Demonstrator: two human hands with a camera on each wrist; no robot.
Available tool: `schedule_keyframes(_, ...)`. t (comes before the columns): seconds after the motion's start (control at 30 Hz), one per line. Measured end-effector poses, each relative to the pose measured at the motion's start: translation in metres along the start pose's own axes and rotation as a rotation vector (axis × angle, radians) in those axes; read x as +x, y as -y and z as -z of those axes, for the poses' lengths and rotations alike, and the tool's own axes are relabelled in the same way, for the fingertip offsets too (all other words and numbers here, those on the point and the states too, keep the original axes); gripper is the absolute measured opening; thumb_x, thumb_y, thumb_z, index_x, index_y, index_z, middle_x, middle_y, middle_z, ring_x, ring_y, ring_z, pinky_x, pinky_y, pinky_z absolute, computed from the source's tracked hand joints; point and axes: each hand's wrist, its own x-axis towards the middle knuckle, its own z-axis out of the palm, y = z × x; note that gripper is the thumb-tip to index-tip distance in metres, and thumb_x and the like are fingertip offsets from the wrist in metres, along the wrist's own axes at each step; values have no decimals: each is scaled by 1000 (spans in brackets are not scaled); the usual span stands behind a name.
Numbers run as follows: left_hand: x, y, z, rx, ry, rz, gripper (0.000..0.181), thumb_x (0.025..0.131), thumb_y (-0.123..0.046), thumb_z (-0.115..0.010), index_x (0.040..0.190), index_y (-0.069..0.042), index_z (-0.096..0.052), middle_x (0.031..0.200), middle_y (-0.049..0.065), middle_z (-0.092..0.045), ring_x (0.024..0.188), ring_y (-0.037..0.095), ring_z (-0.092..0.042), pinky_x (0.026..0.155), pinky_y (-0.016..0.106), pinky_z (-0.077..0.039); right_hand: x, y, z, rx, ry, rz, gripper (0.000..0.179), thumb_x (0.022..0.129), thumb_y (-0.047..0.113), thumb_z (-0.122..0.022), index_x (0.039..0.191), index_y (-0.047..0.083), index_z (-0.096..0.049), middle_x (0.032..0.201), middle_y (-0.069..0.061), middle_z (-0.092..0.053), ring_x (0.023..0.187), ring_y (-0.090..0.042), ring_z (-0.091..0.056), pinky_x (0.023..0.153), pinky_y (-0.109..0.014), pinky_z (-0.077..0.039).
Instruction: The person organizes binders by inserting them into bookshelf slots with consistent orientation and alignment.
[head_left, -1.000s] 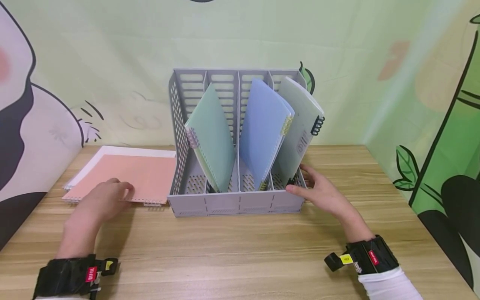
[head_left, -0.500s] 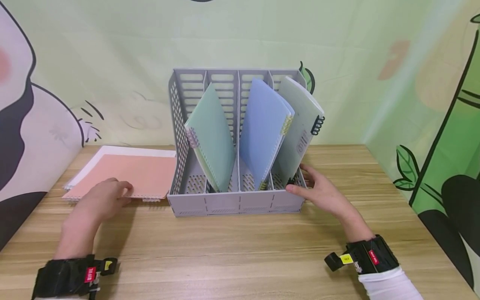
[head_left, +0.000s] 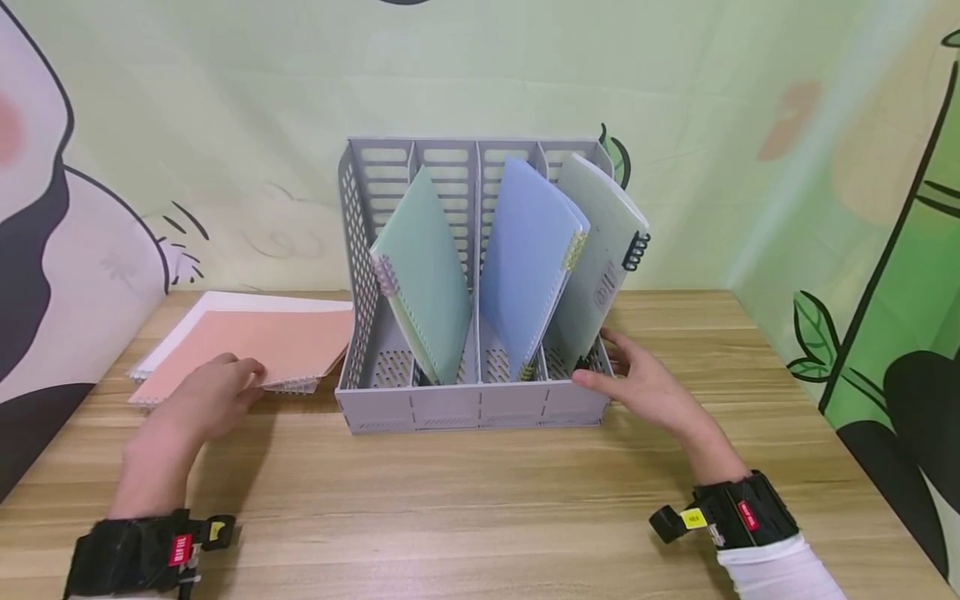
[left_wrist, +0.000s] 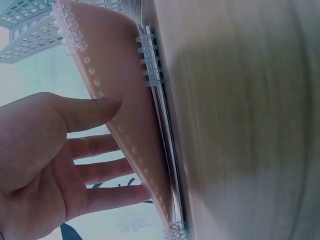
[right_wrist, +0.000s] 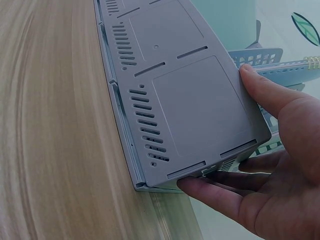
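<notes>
My left hand (head_left: pixel 213 398) pinches the spiral edge of a pink notebook (head_left: pixel 277 342), thumb beneath and fingers over the cover. In the left wrist view that pink notebook (left_wrist: pixel 115 65) bends up from a second coil-bound notebook (left_wrist: pixel 159 100) flat on the table. A white notebook (head_left: pixel 262 302) shows behind it in the head view. My right hand (head_left: pixel 641 383) grips the front right corner of a grey file organizer (head_left: pixel 450 408), its thumb on the front rim and fingers along the side. Green (head_left: pixel 431 283), blue (head_left: pixel 528 258) and pale grey-green (head_left: pixel 596 258) notebooks lean inside.
The organizer's leftmost slot (head_left: pixel 390 367) has a bare perforated floor. A wood-grain table (head_left: pixel 465 508) spreads in front, and a printed cloth backdrop (head_left: pixel 480 75) rises behind. The organizer's left wall (head_left: pixel 360 275) borders the notebook pile.
The pink notebook's front edge has risen at its right end, showing the coil of a notebook below. My left hand has barely shifted; my right hand and the organizer have stayed put.
</notes>
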Motion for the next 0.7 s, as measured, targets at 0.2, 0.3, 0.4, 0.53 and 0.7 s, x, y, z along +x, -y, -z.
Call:
schedule_keyframes(0.2,1,-5,1,-32,19,49,26,100,-4,-61,120,13,-59,108,33,-59,100,49,-60,88,63,-49,0,0,0,2,2,9,94,95,34,-75,162,-1,-18,145,-33,-48,132,-46,-50,93,-50,-56)
schedule_keyframes(0.3,1,-7,1,-42,19,59,23,103,-5,-57,118,12,-58,106,31,-59,97,46,-60,85,61,-50,0,0,0,5,5,14,94,96,34,-75,162,-1,-17,145,-33,-48,131,-45,-50,93,-50,-56)
schedule_keyframes(0.4,2,-7,1,-33,1,44,19,102,-2,-55,114,12,-56,102,30,-58,95,47,-61,84,61,-50,0,0,0,1,5,16,94,96,34,-74,162,-1,-17,145,-33,-49,131,-45,-51,93,-50,-55)
schedule_keyframes(0.53,2,-7,1,-27,-26,31,14,101,0,-52,110,12,-54,97,27,-58,90,44,-61,81,60,-51,-1,0,0,-8,2,17,94,96,35,-74,162,-1,-18,144,-33,-49,131,-45,-51,94,-50,-55)
schedule_keyframes(0.7,4,-9,2,-27,-44,26,11,103,0,-48,106,11,-51,91,24,-56,84,40,-60,77,59,-51,-1,0,0,-3,4,12,94,96,35,-74,162,-1,-17,145,-33,-48,132,-45,-50,93,-50,-56)
